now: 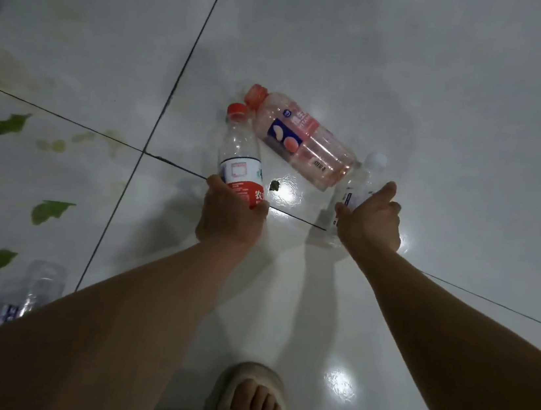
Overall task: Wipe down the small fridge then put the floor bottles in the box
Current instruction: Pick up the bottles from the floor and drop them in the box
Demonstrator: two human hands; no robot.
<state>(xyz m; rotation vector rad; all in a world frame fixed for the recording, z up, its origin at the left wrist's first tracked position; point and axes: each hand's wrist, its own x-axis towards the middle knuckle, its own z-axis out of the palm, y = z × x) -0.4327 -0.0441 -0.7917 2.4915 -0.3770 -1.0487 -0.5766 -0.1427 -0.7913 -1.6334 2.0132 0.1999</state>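
L hand [231, 215] gripping red-cap bottle [242, 160], R hand [370, 218] clasping white-cap bottle [359, 189]; both probably empty, light, crushable, slick — holding mid-body seems best

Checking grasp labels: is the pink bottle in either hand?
No, the pink bottle lies on the floor between the two held bottles, untouched.

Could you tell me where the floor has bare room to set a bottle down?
Bare tile lies beyond the pink bottle, and more to the right of the right hand. It is crowded between the left hand and the right hand, where the red-capped bottle, pink bottle and white-capped bottle cluster. Another clear bottle lies at lower left.
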